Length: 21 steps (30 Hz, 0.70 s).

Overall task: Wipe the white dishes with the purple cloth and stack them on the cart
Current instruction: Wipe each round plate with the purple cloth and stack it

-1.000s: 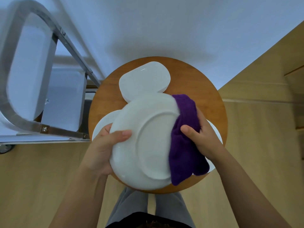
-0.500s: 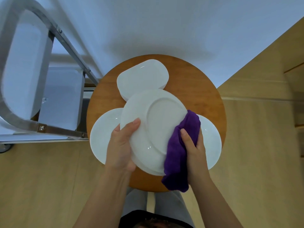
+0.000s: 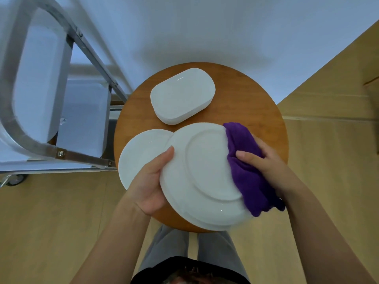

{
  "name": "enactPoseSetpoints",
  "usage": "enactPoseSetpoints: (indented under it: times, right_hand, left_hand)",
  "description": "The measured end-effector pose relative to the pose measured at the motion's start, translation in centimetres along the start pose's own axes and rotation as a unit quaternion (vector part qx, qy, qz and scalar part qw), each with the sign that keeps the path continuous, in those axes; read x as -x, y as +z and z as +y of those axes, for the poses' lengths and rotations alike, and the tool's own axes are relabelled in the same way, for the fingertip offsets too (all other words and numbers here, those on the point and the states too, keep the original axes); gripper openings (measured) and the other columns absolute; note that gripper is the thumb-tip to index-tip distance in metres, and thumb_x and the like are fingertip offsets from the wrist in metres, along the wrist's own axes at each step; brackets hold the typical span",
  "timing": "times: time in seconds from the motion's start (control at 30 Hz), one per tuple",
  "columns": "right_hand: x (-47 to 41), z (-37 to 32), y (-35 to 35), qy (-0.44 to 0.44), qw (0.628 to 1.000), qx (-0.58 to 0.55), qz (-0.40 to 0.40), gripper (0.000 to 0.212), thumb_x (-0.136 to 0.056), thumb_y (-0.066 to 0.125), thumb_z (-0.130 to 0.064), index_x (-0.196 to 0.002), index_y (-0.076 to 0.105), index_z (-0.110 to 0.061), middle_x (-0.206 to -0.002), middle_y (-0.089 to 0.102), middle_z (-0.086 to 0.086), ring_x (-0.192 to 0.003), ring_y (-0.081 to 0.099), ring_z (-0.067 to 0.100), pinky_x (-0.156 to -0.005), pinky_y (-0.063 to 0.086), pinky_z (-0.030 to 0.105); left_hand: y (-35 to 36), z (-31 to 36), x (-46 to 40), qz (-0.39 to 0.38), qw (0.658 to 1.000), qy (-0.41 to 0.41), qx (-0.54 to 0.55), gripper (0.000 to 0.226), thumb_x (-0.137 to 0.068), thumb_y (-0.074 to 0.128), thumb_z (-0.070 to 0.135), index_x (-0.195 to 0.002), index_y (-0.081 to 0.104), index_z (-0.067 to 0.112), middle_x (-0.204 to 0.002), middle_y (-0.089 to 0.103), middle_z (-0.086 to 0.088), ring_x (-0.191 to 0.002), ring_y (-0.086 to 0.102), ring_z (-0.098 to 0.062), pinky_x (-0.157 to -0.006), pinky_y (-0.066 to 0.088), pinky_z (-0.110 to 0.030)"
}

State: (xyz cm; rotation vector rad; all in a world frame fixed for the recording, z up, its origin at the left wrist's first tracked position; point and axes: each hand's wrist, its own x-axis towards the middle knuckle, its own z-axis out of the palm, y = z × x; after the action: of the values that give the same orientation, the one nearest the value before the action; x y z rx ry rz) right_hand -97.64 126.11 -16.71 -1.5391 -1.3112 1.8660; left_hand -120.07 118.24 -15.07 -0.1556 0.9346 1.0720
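Two hands on one plate

Left hand (image 3: 151,182) grips the rim of the upturned white plate (image 3: 203,177), foot ring showing. Right hand (image 3: 264,165) clutches the purple cloth (image 3: 246,171) against its right edge. Beyond, on the table (image 3: 256,111): a round dish (image 3: 141,152), then an oblong dish (image 3: 182,95).

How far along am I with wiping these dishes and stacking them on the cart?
Done: nothing visibly stacked on the cart. In hand: left hand grips a round plate, right hand presses the purple cloth on it. Left: another round plate and oblong dishes on the stool.
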Motion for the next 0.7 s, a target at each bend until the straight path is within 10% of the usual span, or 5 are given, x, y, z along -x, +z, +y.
enactPoseSetpoints:
  times: [0.27, 0.47, 0.6, 0.7]
  right_hand:
    - [1.8, 2.0, 5.0, -0.019, 0.988, -0.07, 0.134, 0.042, -0.078, 0.051, -0.046, -0.12, 0.053, -0.042, -0.109, 0.065, -0.016, -0.099, 0.063, 0.007, -0.094, 0.049, 0.043]
    - [3.6, 2.2, 9.3, -0.012, 0.977, -0.04, 0.209, 0.073, -0.079, 0.029, -0.06, -0.146, 0.02, -0.035, -0.148, 0.034, -0.011, -0.135, 0.033, 0.011, -0.111, 0.026, 0.026]
    - [4.5, 1.7, 10.1, -0.04, 0.976, -0.037, 0.212, 0.062, -0.087, 0.039, -0.06, -0.142, 0.025, -0.036, -0.133, 0.043, -0.015, -0.12, 0.044, 0.003, -0.08, 0.035, -0.004]
    - [5.3, 1.1, 9.6, -0.104, 0.975, 0.032, 0.192, 0.029, -0.089, 0.045, -0.057, -0.113, 0.048, -0.04, -0.103, 0.054, -0.03, -0.098, 0.051, -0.006, -0.08, 0.044, 0.01]
  left_hand:
    - [2.3, -0.9, 0.6, 0.039, 0.989, 0.136, -0.05, 0.042, -0.064, 0.067, 0.033, -0.105, 0.059, 0.032, -0.092, 0.075, 0.001, -0.083, 0.072, -0.019, -0.06, 0.059, -0.037]
    - [4.4, -3.3, -0.1, 0.127, 0.967, 0.195, -0.102, 0.042, -0.055, 0.064, 0.043, -0.095, 0.05, 0.039, -0.083, 0.07, 0.012, -0.079, 0.068, -0.016, -0.058, 0.059, -0.029]
    - [4.4, -3.8, -0.3, 0.161, 0.96, 0.176, -0.147, 0.026, -0.071, 0.064, 0.046, -0.091, 0.047, 0.041, -0.088, 0.062, 0.012, -0.08, 0.063, -0.016, -0.048, 0.054, -0.021]
    - [4.0, -3.6, -0.1, 0.154, 0.957, 0.146, -0.196, 0.028, -0.071, 0.06, 0.053, -0.09, 0.044, 0.041, -0.098, 0.057, 0.01, -0.089, 0.059, -0.018, -0.062, 0.057, -0.028]
